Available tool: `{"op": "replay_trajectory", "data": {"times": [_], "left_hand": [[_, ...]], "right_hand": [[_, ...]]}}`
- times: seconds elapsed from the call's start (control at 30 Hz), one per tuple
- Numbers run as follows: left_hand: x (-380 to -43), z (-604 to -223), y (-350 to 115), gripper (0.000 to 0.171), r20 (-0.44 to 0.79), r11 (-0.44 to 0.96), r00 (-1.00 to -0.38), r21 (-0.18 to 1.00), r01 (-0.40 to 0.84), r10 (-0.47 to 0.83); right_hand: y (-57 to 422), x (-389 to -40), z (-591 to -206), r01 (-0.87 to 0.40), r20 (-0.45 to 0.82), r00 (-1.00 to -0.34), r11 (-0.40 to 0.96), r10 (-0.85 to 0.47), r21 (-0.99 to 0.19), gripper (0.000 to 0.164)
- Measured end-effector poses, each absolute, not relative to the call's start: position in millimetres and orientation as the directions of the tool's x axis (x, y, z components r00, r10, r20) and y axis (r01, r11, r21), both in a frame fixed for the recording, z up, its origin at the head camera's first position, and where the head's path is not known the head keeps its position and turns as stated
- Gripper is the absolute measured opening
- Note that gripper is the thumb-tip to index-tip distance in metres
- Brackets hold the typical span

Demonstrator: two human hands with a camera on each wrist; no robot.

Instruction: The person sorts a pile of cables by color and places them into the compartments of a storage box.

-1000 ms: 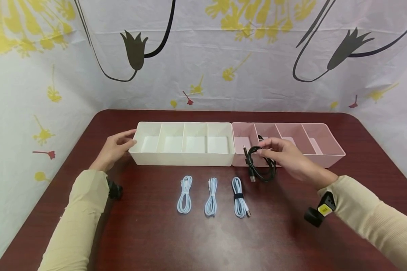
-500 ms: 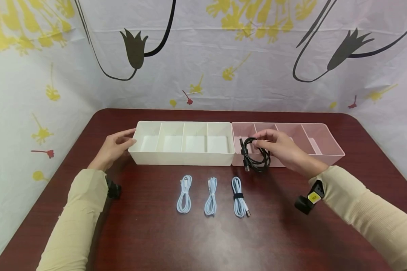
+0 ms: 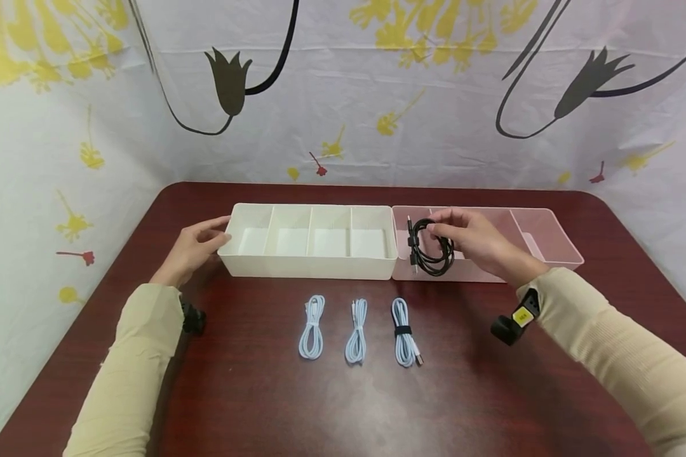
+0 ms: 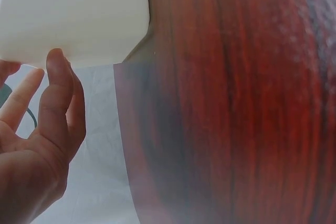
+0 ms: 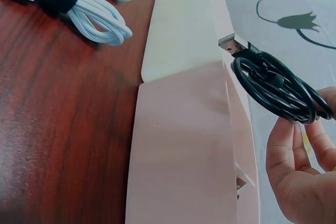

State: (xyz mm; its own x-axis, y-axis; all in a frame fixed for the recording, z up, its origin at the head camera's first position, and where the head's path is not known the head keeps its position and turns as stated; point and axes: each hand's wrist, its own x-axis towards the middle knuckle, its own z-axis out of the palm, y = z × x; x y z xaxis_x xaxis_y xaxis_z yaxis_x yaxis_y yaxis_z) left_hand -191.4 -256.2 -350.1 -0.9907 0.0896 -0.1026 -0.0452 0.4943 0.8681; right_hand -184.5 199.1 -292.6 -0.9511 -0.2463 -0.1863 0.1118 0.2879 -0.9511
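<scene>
With twelve o'clock at the far wall, the right hand has a narrow grip, thumb and fingers pinching a coiled black USB cable above the nine-o'clock end of a long, divided pink plastic box; the step looks like lowering the coil into that end compartment. To do it well, turn the coil so both connectors — the thin one pointing toward twelve, the USB plug toward six — tuck inside the walls, clear the divider, and let go only once the bottom bears the weight. The left hand has its grip spread, fingertips touching the nine-o'clock end of a long, white, four-compartment plastic box, probably steadying the pair, which meet end to end. Three coiled pale-blue cables lie in a row toward six o'clock from the boxes, on a glossy red-brown wood-grain counter. Beyond it hangs a creased white sheet printed with yellow splashes and grey tulip shapes.
</scene>
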Motion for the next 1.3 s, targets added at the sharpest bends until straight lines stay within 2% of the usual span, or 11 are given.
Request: {"op": "replay_trajectory", "data": {"times": [0.1, 0.27, 0.63, 1.3], "left_hand": [[-192, -349, -255, 0.053, -0.105, 0.499, -0.990, 0.865, -0.045, 0.093], [-192, -348, -255, 0.053, -0.115, 0.504, -0.990, 0.862, -0.058, 0.083], [-191, -347, -256, 0.053, -0.104, 0.512, -0.990, 0.858, -0.039, 0.099], [-191, -348, -256, 0.052, -0.096, 0.503, -0.990, 0.863, -0.033, 0.100]], "right_hand": [[201, -187, -291, 0.124, -0.192, -0.953, 0.277, -0.234, -0.953, 0.019], [201, -195, -291, 0.100, -0.165, -0.962, 0.286, -0.216, -0.953, 0.026], [199, -208, -288, 0.065, -0.146, -0.976, 0.419, -0.164, -0.906, 0.034], [196, -222, -296, 0.089, -0.190, -0.970, 0.504, -0.153, -0.859, 0.034]]}}
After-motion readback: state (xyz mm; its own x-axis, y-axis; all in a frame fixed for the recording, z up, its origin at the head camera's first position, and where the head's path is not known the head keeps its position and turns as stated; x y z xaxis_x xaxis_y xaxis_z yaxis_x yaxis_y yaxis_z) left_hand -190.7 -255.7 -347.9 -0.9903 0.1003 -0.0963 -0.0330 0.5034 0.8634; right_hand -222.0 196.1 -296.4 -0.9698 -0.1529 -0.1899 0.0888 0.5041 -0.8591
